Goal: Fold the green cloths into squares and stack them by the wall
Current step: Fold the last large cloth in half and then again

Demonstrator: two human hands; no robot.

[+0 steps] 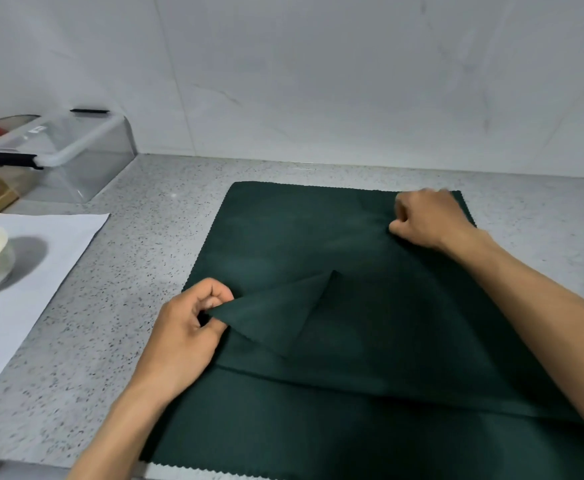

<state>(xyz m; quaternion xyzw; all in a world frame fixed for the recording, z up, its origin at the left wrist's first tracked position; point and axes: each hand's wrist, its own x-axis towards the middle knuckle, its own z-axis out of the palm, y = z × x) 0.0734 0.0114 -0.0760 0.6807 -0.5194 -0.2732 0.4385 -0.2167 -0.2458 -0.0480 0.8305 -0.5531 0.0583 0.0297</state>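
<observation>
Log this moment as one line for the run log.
stage: folding | left hand: pinches green cloth corner, turned inward | right hand: grips far right corner | stack by wall: none visible

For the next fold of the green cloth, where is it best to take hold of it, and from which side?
Probably by the corners. The green cloth lies flat on the counter, so only its edges offer a grip. The left hand already pinches the near-left corner, lifted and turned inward, coming from the left edge. The right hand grips near the far-right corner, from the right side.
</observation>
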